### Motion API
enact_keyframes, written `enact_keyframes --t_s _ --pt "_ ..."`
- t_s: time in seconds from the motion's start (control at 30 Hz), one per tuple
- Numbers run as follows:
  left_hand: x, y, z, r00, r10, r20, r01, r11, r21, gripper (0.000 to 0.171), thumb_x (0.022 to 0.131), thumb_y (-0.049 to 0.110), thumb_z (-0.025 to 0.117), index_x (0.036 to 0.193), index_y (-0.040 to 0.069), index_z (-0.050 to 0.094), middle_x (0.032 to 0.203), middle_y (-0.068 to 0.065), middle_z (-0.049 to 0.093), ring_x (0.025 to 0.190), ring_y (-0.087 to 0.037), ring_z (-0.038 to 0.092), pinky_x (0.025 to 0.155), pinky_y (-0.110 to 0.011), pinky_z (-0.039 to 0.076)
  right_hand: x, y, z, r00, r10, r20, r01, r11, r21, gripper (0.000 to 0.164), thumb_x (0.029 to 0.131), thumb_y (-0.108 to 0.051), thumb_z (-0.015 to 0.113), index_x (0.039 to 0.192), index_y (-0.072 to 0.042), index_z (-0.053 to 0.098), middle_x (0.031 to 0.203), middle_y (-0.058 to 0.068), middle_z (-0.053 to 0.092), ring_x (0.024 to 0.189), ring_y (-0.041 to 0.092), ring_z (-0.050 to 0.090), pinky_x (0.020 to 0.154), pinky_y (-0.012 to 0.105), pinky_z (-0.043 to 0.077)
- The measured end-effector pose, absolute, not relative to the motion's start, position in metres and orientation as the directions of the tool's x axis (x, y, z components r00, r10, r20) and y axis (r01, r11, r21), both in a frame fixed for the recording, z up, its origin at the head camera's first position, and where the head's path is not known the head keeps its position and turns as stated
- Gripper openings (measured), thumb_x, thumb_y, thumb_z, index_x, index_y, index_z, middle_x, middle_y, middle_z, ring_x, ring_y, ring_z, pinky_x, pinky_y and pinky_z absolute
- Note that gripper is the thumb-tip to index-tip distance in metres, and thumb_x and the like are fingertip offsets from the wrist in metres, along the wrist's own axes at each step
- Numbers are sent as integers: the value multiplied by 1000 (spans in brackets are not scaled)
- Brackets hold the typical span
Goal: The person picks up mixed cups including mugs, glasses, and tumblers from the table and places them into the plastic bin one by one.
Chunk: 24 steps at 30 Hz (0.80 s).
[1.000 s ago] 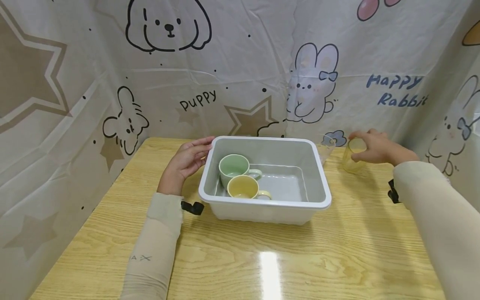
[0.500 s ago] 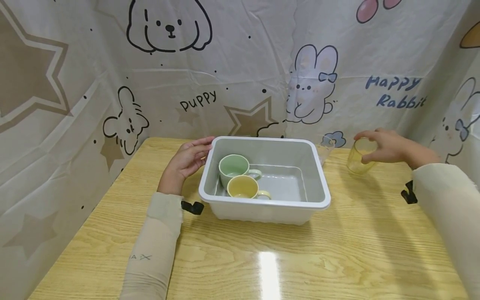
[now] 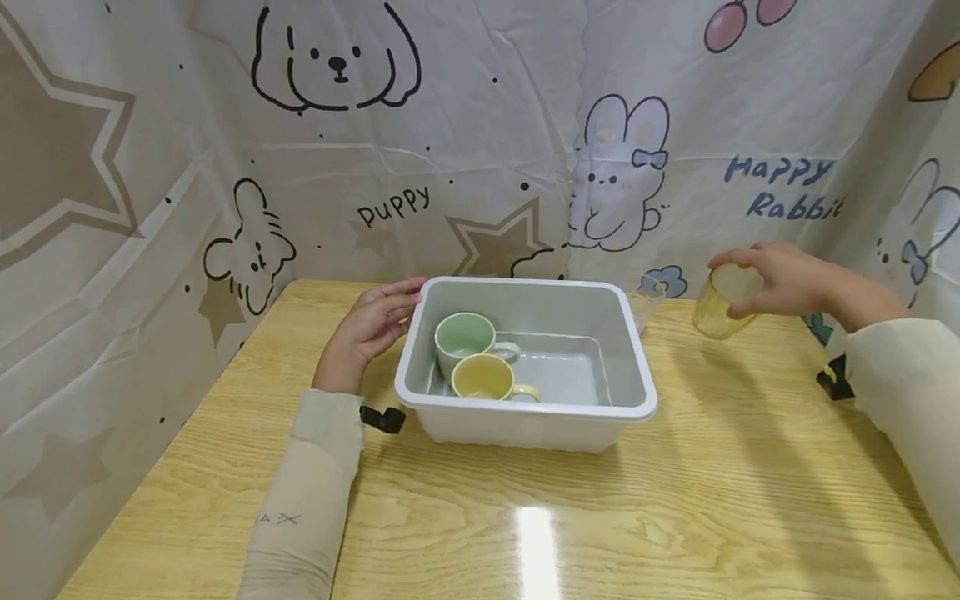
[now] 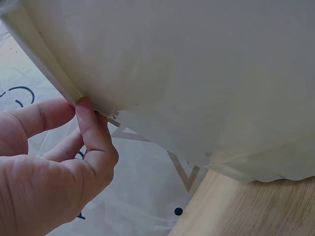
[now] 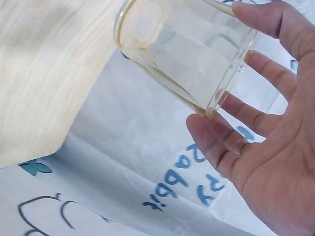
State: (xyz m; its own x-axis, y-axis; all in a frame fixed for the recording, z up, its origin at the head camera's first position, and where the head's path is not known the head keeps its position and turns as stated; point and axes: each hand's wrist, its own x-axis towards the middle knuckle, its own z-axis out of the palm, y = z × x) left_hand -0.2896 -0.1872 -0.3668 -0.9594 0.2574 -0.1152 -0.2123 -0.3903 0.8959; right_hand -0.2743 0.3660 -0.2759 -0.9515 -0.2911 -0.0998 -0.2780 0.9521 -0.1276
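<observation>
A grey plastic basin (image 3: pixel 525 427) stands on the wooden table. Inside, at its left, are a green mug (image 3: pixel 463 340) and, in front of that, a yellow mug (image 3: pixel 482 382), both with handles to the right. My left hand (image 3: pixel 370 323) pinches the basin's left rim; the left wrist view shows thumb and finger meeting at that edge (image 4: pixel 64 81). To the right of the basin, my right hand (image 3: pixel 791 279) grips a transparent yellow tumbler (image 3: pixel 712 308) near its rim, thumb on one side and fingers on the other. The tumbler leans slightly.
A clear glass (image 3: pixel 648 304) stands behind the basin's right corner, partly hidden by it. A patterned curtain (image 3: pixel 480 142) rises along the table's back and left side. Wooden table top (image 3: pixel 675 500) extends in front of the basin.
My right hand has shifted right with the yellow tumbler, which has gone from upright to slightly tilted. The left hand and the basin keep their places.
</observation>
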Motion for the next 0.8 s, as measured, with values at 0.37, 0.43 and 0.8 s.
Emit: enact_keyframes --t_s 0.37,0.43,0.8 --pt "-290 -186 -367 -959 261 -107 -206 -392 896 25 102 -5 55 123 4 66 111 -6 71 92 -13 67 75 -25 56 -270 345 -242 -939 -331 -92 -319 939 -125 78 82 -28 85 150 -13 50 140 33 46 119 53 50 83 70 50" --pt "-290 -185 -367 -959 263 -106 -206 -389 898 25 102 -5 56 121 5 67 111 -6 71 92 -14 67 75 -25 56 -268 340 -237 -936 -341 -89 -329 935 -129 79 82 -29 85 151 -13 49 141 33 45 119 53 50 83 70 50" --pt "-289 -186 -367 -960 260 -107 -204 -383 901 31 102 -5 55 132 1 62 112 -5 71 86 -11 65 76 -25 56 -261 313 -213 -912 -400 -92 -383 910 -158 81 84 -34 85 153 -17 46 147 29 42 127 51 46 92 72 44"
